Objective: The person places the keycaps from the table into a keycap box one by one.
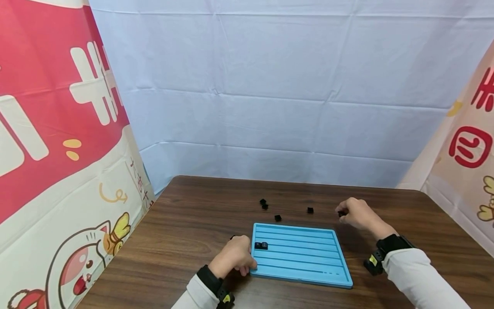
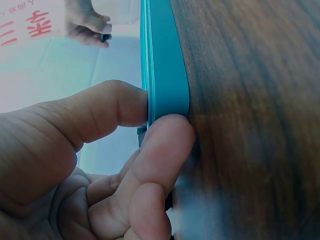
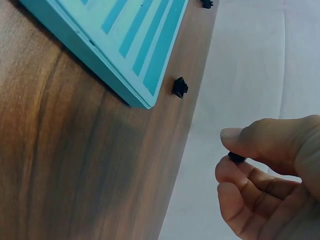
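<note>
A light-blue tray [image 1: 293, 281] with long parallel grooves lies on the table. My left hand [image 1: 234, 256] pinches its left edge near the front corner; in the left wrist view, thumb [image 2: 107, 107] and finger [image 2: 167, 145] meet at the tray wall [image 2: 170, 75]. Two small black square pieces [image 1: 261, 245] sit side by side in a groove at the tray's left end. Right of the tray and above the table, my right hand [image 1: 359, 213] holds another small black piece [image 3: 236, 157] between thumb and fingertips. Fingers partly hide that piece.
Behind the tray, several loose black pieces lie on the brown wooden table [image 1: 193, 223], among them one at the back right [image 1: 310, 210] and one near the tray's rim [image 1: 278, 218]. A dark bit [image 1: 233, 237] shows beside my left hand. Pale cloth [image 1: 270, 120] hangs behind the table.
</note>
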Motion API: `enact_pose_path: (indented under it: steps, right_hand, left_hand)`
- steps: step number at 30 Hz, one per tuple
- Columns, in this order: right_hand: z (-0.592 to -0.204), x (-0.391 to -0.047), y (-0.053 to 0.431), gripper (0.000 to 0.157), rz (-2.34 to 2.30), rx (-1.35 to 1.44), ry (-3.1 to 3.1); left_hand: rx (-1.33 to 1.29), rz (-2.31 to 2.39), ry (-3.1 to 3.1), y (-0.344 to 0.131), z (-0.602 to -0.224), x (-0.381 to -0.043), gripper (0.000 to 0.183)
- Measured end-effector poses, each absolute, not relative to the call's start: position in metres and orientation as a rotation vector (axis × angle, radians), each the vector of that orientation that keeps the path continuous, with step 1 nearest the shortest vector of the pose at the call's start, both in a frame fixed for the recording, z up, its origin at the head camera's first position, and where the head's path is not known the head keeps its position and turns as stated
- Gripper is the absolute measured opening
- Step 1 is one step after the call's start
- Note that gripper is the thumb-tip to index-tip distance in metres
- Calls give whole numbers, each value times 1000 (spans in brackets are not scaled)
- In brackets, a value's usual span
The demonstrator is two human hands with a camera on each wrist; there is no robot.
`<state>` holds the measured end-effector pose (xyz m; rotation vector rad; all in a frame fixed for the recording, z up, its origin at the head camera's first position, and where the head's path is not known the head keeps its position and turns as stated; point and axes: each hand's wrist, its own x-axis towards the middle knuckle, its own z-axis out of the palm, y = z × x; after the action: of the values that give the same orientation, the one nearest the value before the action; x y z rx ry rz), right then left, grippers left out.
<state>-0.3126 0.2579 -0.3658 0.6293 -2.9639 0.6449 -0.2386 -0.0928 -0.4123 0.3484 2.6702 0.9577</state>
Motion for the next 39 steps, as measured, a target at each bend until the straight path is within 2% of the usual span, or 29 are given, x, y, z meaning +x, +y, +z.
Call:
enact_pose_path:
  steps: [14,30,39]
  right_hand:
    - [-379,-306,254,21,668,567,-3011]
    - [-391,-298,247,20,704,669,-2884]
    - [-394,-298,244,16,768,667,-2855]
  left_hand:
    - [349,971,2653,-92,-413,-239,40]
    - [330,943,2658,-92,-415,-240,35]
    - [337,952,2651,-92,-415,-241,38]
